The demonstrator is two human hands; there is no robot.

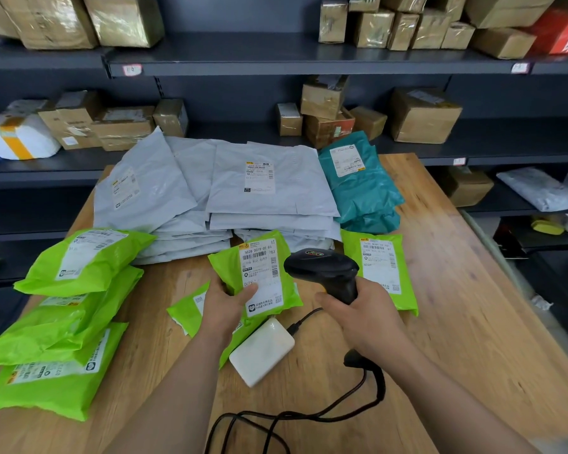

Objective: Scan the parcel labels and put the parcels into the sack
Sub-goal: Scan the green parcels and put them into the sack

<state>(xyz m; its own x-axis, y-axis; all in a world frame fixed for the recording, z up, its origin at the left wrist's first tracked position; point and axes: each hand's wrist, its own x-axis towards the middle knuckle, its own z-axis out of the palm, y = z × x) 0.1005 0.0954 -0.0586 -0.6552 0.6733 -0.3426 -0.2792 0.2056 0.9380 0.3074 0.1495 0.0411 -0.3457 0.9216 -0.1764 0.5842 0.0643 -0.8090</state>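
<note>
My left hand (225, 309) grips a small green parcel (259, 273) by its lower left corner and holds it label-up above the wooden table (456, 306). My right hand (364, 309) holds the black barcode scanner (325, 267) by its handle, with the scanner head just right of the parcel's label. Another green parcel (379, 267) lies to the right of the scanner. A stack of green parcels (69, 309) sits at the left. Grey parcels (217, 191) and teal parcels (361, 185) are piled at the back. No sack is in view.
A white power bank (261, 350) lies under my hands, with the scanner's black cable (309, 417) coiling toward the near edge. A flat green parcel (189, 309) lies beneath my left hand. Dark shelves (276, 57) behind and to the right hold cardboard boxes.
</note>
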